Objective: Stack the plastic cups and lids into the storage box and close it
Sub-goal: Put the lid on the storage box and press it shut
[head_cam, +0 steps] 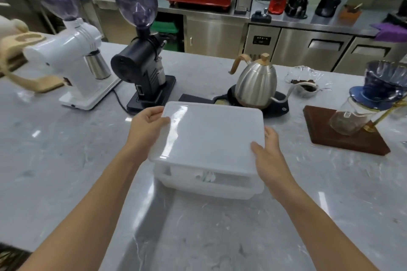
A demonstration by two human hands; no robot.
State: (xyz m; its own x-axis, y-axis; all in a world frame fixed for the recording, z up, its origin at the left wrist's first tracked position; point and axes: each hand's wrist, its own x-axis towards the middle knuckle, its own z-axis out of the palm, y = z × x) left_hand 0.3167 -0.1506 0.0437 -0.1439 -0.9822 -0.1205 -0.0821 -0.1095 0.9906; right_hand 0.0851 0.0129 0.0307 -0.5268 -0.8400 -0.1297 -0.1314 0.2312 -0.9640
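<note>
Fingers [154, 114] of the left hand [146, 126] and right hand [269, 156] clamp the box lid [209, 132] by opposite edges, above the storage box [209, 185] on the grey surface [66, 160].

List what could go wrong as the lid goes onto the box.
1. The lid held by the left hand and right hand sits skewed above the storage box; it may seat crookedly.
2. The kettle stands just behind; a forward slip could knock it.
</note>
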